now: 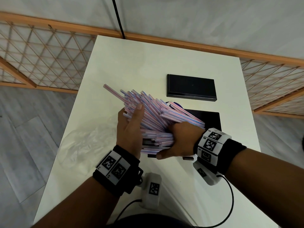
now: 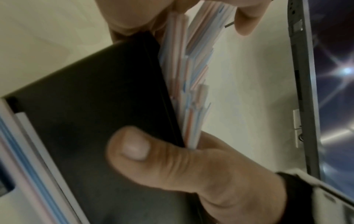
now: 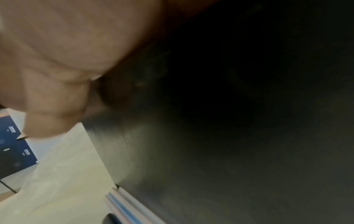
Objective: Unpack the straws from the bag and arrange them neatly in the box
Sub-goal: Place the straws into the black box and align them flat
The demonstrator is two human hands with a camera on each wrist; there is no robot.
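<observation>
A thick bundle of pink, blue and white striped straws (image 1: 154, 111) fans up to the left above the open black box (image 1: 212, 119). My left hand (image 1: 131, 116) holds the bundle's left side, thumb lying over the front. My right hand (image 1: 174, 142) grips the lower ends from the right, its thumb under them. In the left wrist view the straws (image 2: 184, 75) run between both hands beside the box (image 2: 86, 113). The right wrist view shows curled fingers (image 3: 57, 75), the dark box (image 3: 229, 136) and a few straws (image 3: 124, 204) at its edge.
The black lid (image 1: 191, 87) lies flat behind the box. A crumpled clear plastic bag (image 1: 85, 142) lies on the white table (image 1: 139, 60) to the left of my hands. Wooden lattice screens stand beyond the table, and a black cable hangs at its far edge.
</observation>
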